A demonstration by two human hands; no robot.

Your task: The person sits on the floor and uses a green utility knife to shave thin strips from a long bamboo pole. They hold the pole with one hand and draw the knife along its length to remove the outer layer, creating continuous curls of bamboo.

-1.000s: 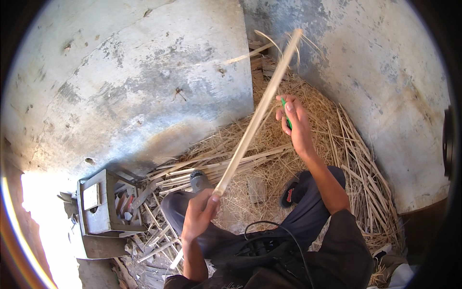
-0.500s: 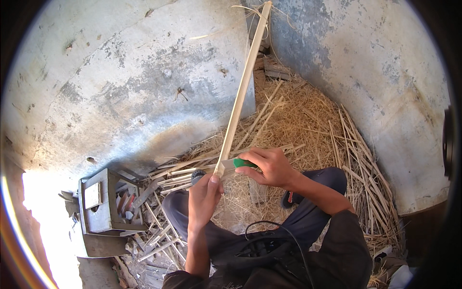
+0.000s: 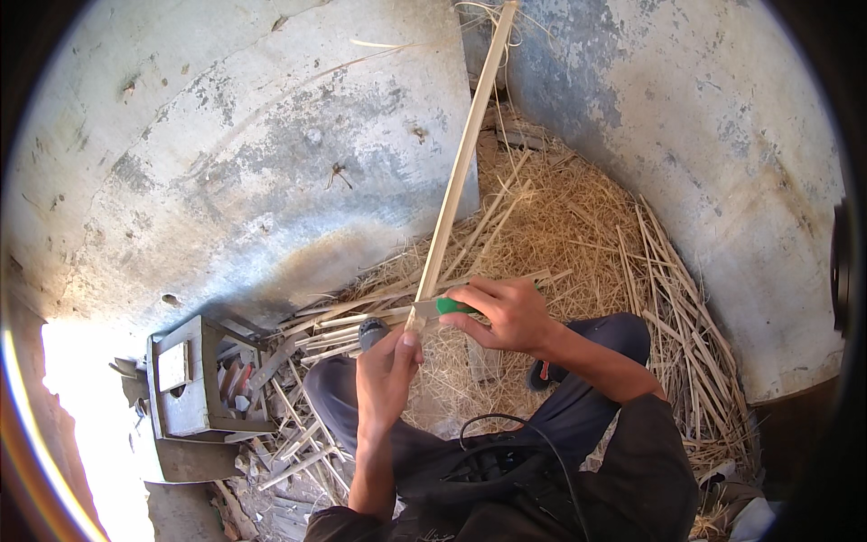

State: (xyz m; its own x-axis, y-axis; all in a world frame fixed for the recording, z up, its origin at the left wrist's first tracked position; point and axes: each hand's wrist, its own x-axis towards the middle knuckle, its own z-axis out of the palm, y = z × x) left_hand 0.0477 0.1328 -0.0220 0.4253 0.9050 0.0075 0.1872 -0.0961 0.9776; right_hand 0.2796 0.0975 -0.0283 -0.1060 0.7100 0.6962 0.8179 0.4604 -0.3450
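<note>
A long pale strip of split bamboo or wood point(image 3: 465, 154) slants up and away from me, with loose thin fibres curling at its far end. My left hand point(image 3: 386, 369) is closed round its near end, thumb on top. My right hand point(image 3: 506, 314) grips the green handle of a knife point(image 3: 446, 305). The short metal blade lies against the strip just beyond my left thumb, pointing left. Part of the handle is hidden inside my right fingers.
Straw-like shavings point(image 3: 578, 244) cover the floor, with many thin sticks point(image 3: 691, 361) piled along the right wall. At left stands a small wooden stool point(image 3: 194, 388) with odds and ends inside. Pale peeling walls point(image 3: 253, 154) rise left and right. A black cable point(image 3: 542, 438) crosses my lap.
My left hand and the strip's near end have shifted slightly right. The far end has tilted a little right too, and its loose fibres have swung. The right hand has hardly moved.
</note>
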